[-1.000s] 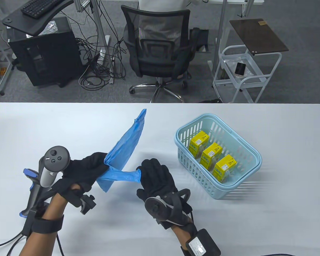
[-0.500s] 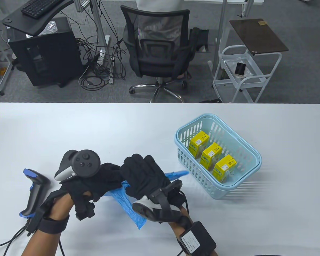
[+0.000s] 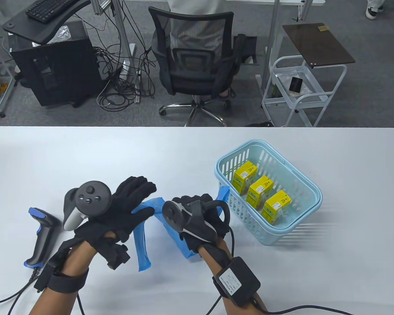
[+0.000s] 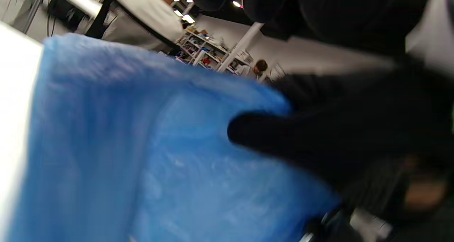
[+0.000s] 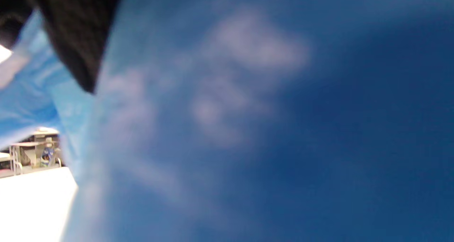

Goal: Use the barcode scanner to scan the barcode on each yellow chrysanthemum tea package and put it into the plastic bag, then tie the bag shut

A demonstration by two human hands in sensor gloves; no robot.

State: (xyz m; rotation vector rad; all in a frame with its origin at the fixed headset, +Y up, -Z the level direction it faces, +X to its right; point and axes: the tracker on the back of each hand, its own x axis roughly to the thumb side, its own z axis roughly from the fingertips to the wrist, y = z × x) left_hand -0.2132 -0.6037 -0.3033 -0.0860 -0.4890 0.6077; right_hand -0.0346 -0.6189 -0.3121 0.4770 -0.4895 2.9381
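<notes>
A crumpled blue plastic bag (image 3: 142, 242) hangs between both gloved hands just above the table; it fills the left wrist view (image 4: 124, 157) and the right wrist view (image 5: 283, 128). My left hand (image 3: 139, 203) pinches its left part, thumb (image 4: 319, 139) lying on the film. My right hand (image 3: 197, 205) is curled round the right part, one strip sticking up by the basket. Three yellow tea packages (image 3: 260, 190) lie in a row in the light-blue basket (image 3: 239, 203). The black-and-blue barcode scanner (image 3: 41, 236) lies untouched left of my left wrist.
The white table (image 3: 315, 279) stretches wide to the right and behind the hands. The scanner's cable trails off the front-left edge. An office chair (image 3: 193, 62), a white trolley (image 3: 302, 88) and a person's seated back stand beyond the far edge.
The bag was stretched flat between crossed hands; now the hands have drawn apart side by side, the right one turned over, and the bag bunches and loops between them.
</notes>
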